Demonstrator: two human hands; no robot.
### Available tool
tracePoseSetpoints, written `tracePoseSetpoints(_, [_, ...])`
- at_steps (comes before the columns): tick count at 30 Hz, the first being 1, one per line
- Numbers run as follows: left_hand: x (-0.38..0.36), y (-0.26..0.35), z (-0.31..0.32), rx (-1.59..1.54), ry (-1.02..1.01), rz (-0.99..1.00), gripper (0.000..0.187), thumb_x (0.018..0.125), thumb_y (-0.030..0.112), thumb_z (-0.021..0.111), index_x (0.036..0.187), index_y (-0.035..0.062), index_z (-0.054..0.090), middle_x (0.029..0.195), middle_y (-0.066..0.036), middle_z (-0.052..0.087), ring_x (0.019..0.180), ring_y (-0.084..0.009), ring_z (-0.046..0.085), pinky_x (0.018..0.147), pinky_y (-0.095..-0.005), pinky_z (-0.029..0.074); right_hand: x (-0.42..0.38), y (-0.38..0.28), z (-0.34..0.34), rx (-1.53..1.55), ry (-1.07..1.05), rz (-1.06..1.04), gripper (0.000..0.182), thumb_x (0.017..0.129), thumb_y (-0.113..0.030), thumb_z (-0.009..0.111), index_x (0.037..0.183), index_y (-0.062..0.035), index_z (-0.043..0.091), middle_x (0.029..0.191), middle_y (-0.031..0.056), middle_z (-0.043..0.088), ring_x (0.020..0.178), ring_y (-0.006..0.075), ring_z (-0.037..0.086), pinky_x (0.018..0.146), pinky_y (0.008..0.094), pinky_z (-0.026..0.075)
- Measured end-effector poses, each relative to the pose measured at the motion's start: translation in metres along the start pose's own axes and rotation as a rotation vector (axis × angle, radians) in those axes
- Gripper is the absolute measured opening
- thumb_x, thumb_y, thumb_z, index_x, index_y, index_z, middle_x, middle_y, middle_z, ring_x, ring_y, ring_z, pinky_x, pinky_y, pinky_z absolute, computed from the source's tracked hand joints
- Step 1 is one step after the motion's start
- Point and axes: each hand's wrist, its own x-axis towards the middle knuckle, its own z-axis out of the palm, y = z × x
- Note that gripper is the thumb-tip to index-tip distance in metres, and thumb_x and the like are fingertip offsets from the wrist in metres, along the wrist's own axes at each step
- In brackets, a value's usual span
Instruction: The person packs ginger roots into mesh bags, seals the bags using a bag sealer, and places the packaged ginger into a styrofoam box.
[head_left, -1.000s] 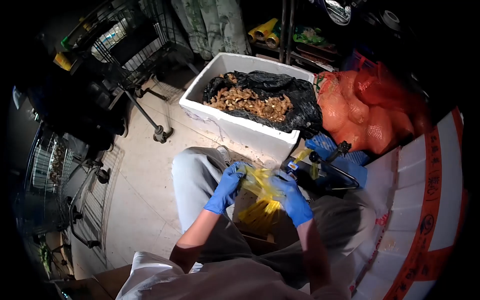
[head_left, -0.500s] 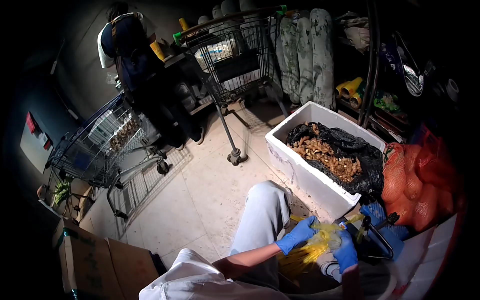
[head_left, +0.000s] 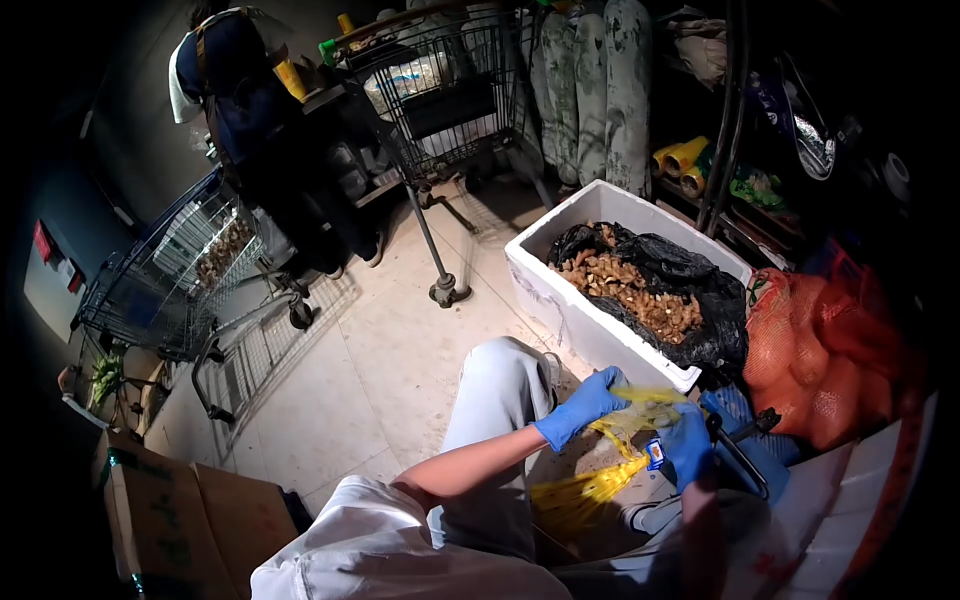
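A yellow mesh bag [head_left: 585, 495] hangs loosely in front of my lower leg, its upper part stretched between my two blue-gloved hands. My left hand [head_left: 585, 408] is closed on one end of the mesh, fingers pointing right. On the other side, my right hand [head_left: 686, 448] grips the gathered mesh, beside a small blue-and-white tag [head_left: 655, 455]. Just beyond them stands a white foam box [head_left: 590, 335], lined with a black plastic bag [head_left: 690, 275] and holding ginger [head_left: 640, 300]. The fingertips of my right hand are partly hidden.
Red net sacks [head_left: 805, 350] slump right of the box. A shopping cart [head_left: 440, 105] stands ahead, another cart [head_left: 185, 270] at left near a person [head_left: 240, 90] bending away. Large winter melons [head_left: 625, 95] lean behind the box. Cardboard boxes [head_left: 190, 520] sit at lower left.
My hands have drawn the yellow mesh out, so it now stretches between them instead of being bunched together. My left hand has moved up slightly. The whole view has shifted a little.
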Motion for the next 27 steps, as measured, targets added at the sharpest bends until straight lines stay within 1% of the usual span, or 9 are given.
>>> tracePoseSetpoints(7, [0.033,0.019,0.000,-0.495,-0.631,-0.126,0.028,0.074,0.001,0.051,0.102,0.0015,0.047,0.094,-0.002,0.052,0.079,-0.0062,0.049,0.067,-0.0175,0.040,-0.029,-0.033,0.040,-0.538,-0.031,-0.372,0.027,0.077,-0.020,0.044,0.096,-0.0011,0.048,0.087,0.0058,0.050,0.079,0.0132,0.048,0.069,0.0249,0.040])
tracePoseSetpoints(11, [0.010,0.049,0.008,-0.407,-0.611,-0.010,0.030,0.074,0.003,0.054,0.102,0.0005,0.047,0.093,-0.003,0.053,0.084,-0.0071,0.049,0.073,-0.0178,0.038,-0.021,-0.029,0.028,-0.697,0.119,-0.308,0.025,0.072,-0.017,0.050,0.093,-0.0027,0.049,0.085,0.0051,0.050,0.077,0.0119,0.046,0.069,0.0247,0.038])
tracePoseSetpoints(14, [0.013,0.026,0.010,-0.308,-0.518,0.010,0.024,0.072,0.004,0.057,0.095,-0.0012,0.051,0.088,-0.004,0.056,0.081,-0.0086,0.050,0.072,-0.0184,0.039,-0.017,-0.002,0.002,-0.882,0.317,-0.360,0.023,0.069,-0.015,0.052,0.090,-0.0035,0.051,0.080,0.0071,0.051,0.075,0.0164,0.048,0.067,0.0280,0.039])
tracePoseSetpoints(17, [0.028,0.012,0.008,-0.092,-0.132,0.103,0.014,0.067,0.002,0.059,0.077,-0.0004,0.051,0.068,-0.003,0.050,0.074,-0.0100,0.051,0.062,-0.0227,0.041,0.005,0.010,-0.022,-1.857,0.223,-0.569,0.016,0.071,-0.012,0.046,0.082,-0.0012,0.052,0.076,0.0153,0.053,0.075,0.0311,0.049,0.067,0.0382,0.039])
tracePoseSetpoints(18, [0.033,0.005,0.004,0.056,-0.001,0.241,0.013,0.066,0.001,0.060,0.072,0.0000,0.049,0.062,-0.003,0.046,0.070,-0.0103,0.052,0.058,-0.0242,0.041,0.007,0.008,-0.014,-1.858,0.204,-0.556,0.016,0.071,-0.012,0.046,0.082,-0.0012,0.052,0.076,0.0153,0.053,0.075,0.0311,0.049,0.067,0.0382,0.039])
tracePoseSetpoints(19, [0.038,-0.003,0.004,0.165,0.077,0.416,0.017,0.064,0.000,0.059,0.071,0.0011,0.044,0.058,-0.003,0.037,0.063,-0.0099,0.050,0.049,-0.0254,0.038,0.003,0.006,-0.006,-1.871,0.094,-0.875,0.015,0.072,-0.012,0.045,0.078,-0.0006,0.052,0.075,0.0157,0.053,0.074,0.0317,0.049,0.066,0.0387,0.039])
tracePoseSetpoints(22, [0.054,-0.015,0.012,0.083,0.211,0.445,0.015,0.067,-0.001,0.056,0.076,0.0018,0.044,0.061,-0.004,0.043,0.060,-0.0110,0.051,0.046,-0.0247,0.038,0.000,-0.012,-0.003,-1.823,-0.034,-0.854,0.016,0.074,-0.013,0.052,0.085,-0.0004,0.051,0.076,0.0164,0.052,0.075,0.0299,0.051,0.063,0.0364,0.040])
tracePoseSetpoints(25, [0.042,0.021,-0.006,-0.682,-0.148,-0.166,0.012,0.074,0.001,0.048,0.086,0.0021,0.047,0.075,-0.008,0.052,0.073,-0.0145,0.056,0.057,-0.0261,0.048,-0.009,-0.008,0.015,-1.594,0.192,-1.206,0.019,0.072,-0.012,0.052,0.086,0.0003,0.051,0.074,0.0148,0.054,0.068,0.0296,0.053,0.061,0.0343,0.043])
tracePoseSetpoints(27, [0.039,0.025,-0.005,-0.879,-0.261,-0.284,0.014,0.079,0.008,0.043,0.091,0.0022,0.048,0.082,-0.009,0.055,0.077,-0.0152,0.057,0.066,-0.0276,0.050,-0.008,-0.014,0.020,-1.412,0.154,-0.963,0.022,0.072,-0.014,0.053,0.090,-0.0014,0.050,0.080,0.0130,0.054,0.072,0.0271,0.053,0.064,0.0324,0.042])
